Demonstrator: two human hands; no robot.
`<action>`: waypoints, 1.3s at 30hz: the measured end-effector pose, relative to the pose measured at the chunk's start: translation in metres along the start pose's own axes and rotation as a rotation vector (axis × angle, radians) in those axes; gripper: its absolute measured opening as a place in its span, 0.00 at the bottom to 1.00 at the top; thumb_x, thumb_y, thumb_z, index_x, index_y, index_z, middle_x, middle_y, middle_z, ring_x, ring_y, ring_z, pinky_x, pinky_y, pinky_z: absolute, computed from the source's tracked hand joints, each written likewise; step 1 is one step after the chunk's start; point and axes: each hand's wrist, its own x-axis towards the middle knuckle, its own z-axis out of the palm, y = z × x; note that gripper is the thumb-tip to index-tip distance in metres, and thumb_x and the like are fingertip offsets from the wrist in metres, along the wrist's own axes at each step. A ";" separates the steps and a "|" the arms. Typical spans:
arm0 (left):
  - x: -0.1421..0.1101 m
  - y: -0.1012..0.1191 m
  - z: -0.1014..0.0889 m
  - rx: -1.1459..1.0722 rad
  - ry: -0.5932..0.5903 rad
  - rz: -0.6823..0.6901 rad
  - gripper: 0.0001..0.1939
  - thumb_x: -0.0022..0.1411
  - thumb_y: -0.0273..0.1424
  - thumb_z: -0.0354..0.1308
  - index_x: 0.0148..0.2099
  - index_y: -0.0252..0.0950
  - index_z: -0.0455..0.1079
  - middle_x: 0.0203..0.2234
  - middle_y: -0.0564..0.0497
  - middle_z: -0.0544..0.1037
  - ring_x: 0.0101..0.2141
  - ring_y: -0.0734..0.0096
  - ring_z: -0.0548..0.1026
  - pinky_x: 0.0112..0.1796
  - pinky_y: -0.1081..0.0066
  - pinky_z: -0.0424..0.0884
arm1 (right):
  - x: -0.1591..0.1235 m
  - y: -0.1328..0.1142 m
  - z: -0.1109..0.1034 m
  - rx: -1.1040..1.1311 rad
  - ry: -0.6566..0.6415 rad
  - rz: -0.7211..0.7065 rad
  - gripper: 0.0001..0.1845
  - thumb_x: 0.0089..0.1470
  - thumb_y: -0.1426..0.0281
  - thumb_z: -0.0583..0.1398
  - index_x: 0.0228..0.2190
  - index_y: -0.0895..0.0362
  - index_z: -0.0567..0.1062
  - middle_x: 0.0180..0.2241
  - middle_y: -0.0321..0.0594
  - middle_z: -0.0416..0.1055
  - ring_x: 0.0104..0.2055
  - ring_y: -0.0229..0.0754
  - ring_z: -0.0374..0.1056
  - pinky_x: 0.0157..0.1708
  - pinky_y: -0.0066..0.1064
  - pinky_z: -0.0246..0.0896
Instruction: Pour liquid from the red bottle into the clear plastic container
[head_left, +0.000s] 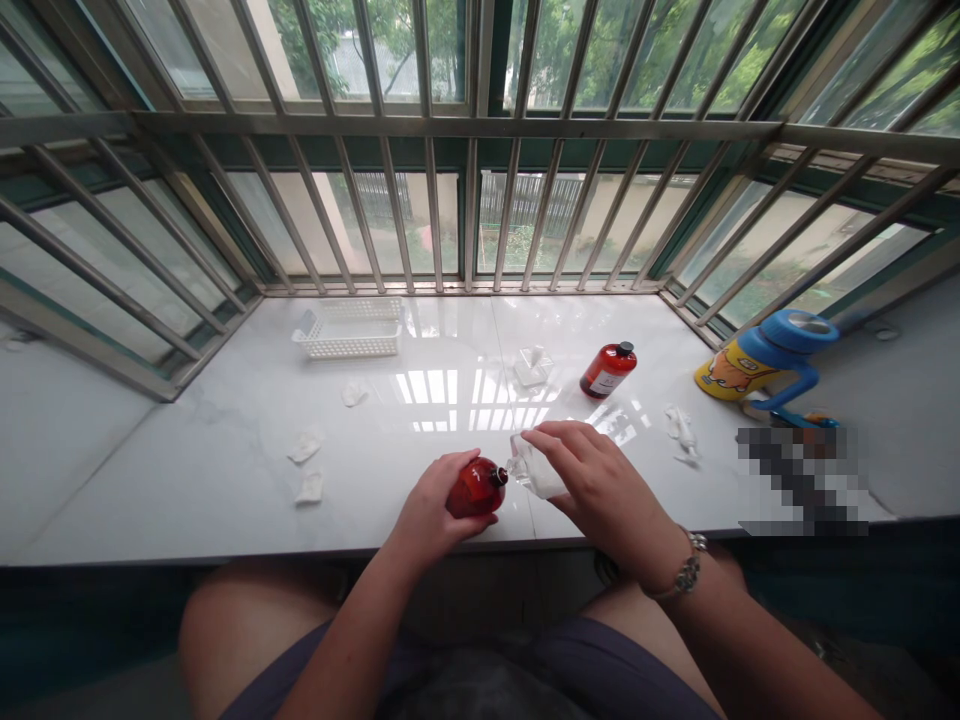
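Observation:
My left hand is wrapped round an amber bottle, whose uncapped dark neck points right. In my right hand is a clear glass bottle, tipped on its side so its neck faces left. The two mouths meet or nearly meet above the front edge of the white counter; whether they touch I cannot tell, nor can I see any liquid passing. Behind my right hand stands a second amber bottle with a black cap and a pale label. A small clear stopper-like piece sits to its left.
A white perforated basket lies at the back left. Crumpled tissues are scattered on the left, and another tissue lies right. A blue and yellow flask stands at the right wall. Metal bars close off the window behind.

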 end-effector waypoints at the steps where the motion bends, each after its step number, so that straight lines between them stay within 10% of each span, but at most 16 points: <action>1: 0.000 0.000 0.000 -0.003 0.000 -0.001 0.44 0.54 0.31 0.80 0.69 0.49 0.66 0.62 0.46 0.76 0.61 0.51 0.76 0.63 0.51 0.73 | 0.000 0.000 0.000 -0.005 0.003 -0.003 0.46 0.49 0.86 0.66 0.66 0.49 0.66 0.60 0.48 0.72 0.61 0.59 0.69 0.61 0.55 0.70; 39: -0.001 -0.002 0.000 -0.011 0.019 0.000 0.44 0.55 0.32 0.80 0.70 0.49 0.67 0.62 0.47 0.77 0.61 0.52 0.76 0.63 0.53 0.73 | 0.001 0.000 0.001 -0.092 0.036 -0.044 0.41 0.54 0.87 0.60 0.66 0.54 0.67 0.61 0.50 0.71 0.62 0.58 0.67 0.61 0.52 0.68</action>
